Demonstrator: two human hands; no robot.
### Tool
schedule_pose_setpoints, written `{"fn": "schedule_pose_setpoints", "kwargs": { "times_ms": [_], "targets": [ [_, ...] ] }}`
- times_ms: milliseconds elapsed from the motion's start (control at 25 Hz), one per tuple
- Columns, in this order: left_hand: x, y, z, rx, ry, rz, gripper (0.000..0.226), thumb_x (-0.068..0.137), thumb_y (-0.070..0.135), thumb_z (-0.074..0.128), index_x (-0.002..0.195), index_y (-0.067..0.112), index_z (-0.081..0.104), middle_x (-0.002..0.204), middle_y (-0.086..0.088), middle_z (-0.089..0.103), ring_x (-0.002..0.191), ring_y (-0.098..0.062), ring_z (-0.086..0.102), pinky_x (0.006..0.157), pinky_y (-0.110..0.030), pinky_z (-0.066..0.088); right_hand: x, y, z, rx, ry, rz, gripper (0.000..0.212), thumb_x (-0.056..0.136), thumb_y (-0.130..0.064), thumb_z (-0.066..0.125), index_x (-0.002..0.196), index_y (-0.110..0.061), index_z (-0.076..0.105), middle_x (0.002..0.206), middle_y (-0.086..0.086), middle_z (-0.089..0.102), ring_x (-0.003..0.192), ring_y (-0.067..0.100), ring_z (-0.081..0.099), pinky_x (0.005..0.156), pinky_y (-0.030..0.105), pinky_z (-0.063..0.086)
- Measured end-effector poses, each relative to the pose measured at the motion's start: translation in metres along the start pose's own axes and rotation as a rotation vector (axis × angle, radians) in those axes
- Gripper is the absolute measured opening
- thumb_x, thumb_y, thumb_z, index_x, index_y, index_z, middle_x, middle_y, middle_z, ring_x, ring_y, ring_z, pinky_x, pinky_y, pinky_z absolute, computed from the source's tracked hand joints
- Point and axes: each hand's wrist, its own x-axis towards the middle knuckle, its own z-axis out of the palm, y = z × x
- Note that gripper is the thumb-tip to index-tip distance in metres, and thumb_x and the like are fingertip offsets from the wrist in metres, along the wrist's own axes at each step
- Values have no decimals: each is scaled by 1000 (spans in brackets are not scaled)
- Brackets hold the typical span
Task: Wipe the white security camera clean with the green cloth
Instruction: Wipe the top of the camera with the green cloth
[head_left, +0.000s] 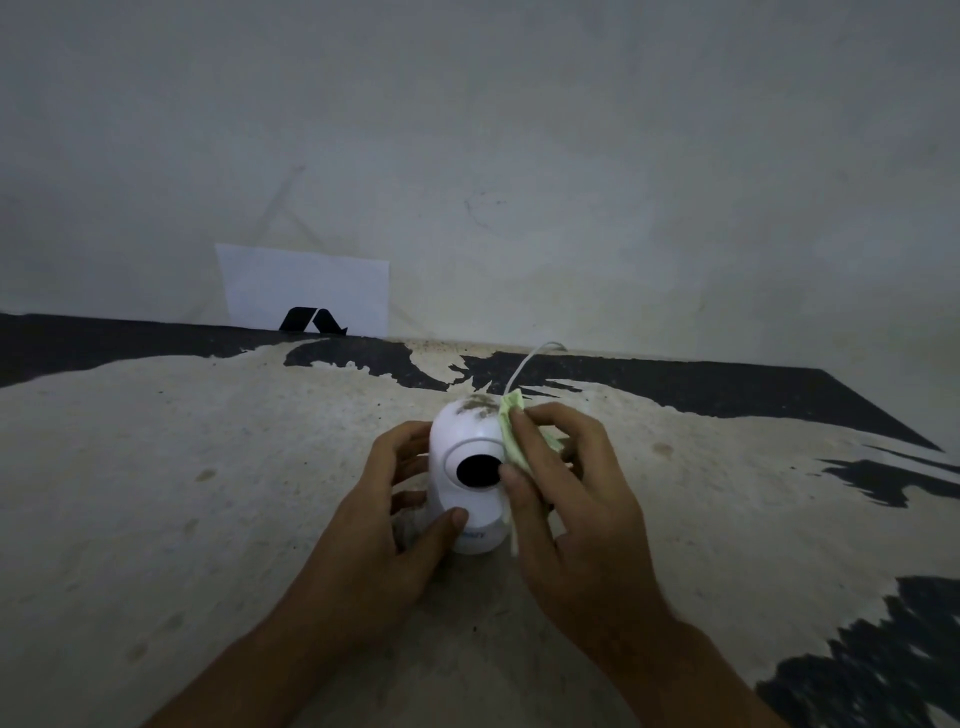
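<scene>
The white security camera stands upright on the worn surface, its black lens facing me and a patch of brown dirt on its top. My left hand wraps its left side and base, thumb on the lower front. My right hand presses the pale green cloth against the camera's right side, thumb near the lens. Most of the cloth is hidden under my fingers. A white cable runs up from behind the camera.
The surface is beige with black patches and small stains. A white sheet with a black logo leans on the wall at the back left. The wall rises directly behind the camera.
</scene>
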Motion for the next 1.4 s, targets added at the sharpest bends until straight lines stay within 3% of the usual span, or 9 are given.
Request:
{"fn": "schedule_pose_setpoints", "kwargs": {
  "times_ms": [280,440,600,720,840,960,1120,1320,1400],
  "targets": [
    [-1,1,0,-20,7,-43,56,68,43,62,112,55,30,114,37,45,105,29,40,80,1,42,-3,1,1,-214,-96,-251,47,100,-23,19,116,1,57,115,18,65,105,21,50,87,35,53],
    [0,1,0,-5,-3,-24,58,74,34,65,115,53,28,118,37,41,106,30,38,83,3,39,2,11,-3,-231,-65,-140,37,98,-19,32,125,-2,51,121,17,61,108,26,54,96,27,43],
    [-1,3,-1,5,-11,-31,61,76,30,67,114,55,25,120,39,37,106,31,36,84,2,39,2,16,1,-240,-15,15,61,100,-37,14,119,4,56,110,23,64,100,33,61,88,38,53],
    [-1,7,-1,-2,-19,-48,60,74,35,65,113,55,24,117,40,37,105,26,39,83,0,40,3,6,0,-203,3,-12,59,100,-38,16,119,0,57,111,21,63,103,26,58,88,36,54],
    [0,9,-1,-36,-29,-83,58,66,45,60,113,54,26,114,39,39,107,6,50,88,-10,45,7,-6,2,-124,-86,-79,51,99,-43,22,122,-12,56,117,7,57,111,8,46,96,32,49],
    [0,9,-2,-39,-44,-84,60,66,46,60,114,56,25,118,36,43,115,-2,50,99,-27,45,3,3,6,-228,-32,-138,45,100,-34,25,126,-6,49,119,17,56,110,24,50,94,35,49],
    [-2,10,-3,-39,-46,-77,61,67,46,60,116,56,25,121,36,43,118,-3,49,101,-30,45,4,14,1,-289,-2,15,47,97,-26,26,121,2,55,110,23,63,100,34,60,85,41,54],
    [-1,8,-2,-54,-39,-93,61,66,45,61,115,57,26,119,35,44,115,-4,52,100,-31,47,2,0,6,-328,27,-158,47,99,-29,28,109,1,63,103,19,67,99,21,50,78,36,58],
    [-1,6,-2,-55,-32,-88,61,66,46,61,115,59,27,119,34,46,114,0,53,97,-28,48,3,1,6,-295,18,-182,41,97,-28,34,115,-2,59,110,18,62,102,22,50,83,36,56]
  ]
}}
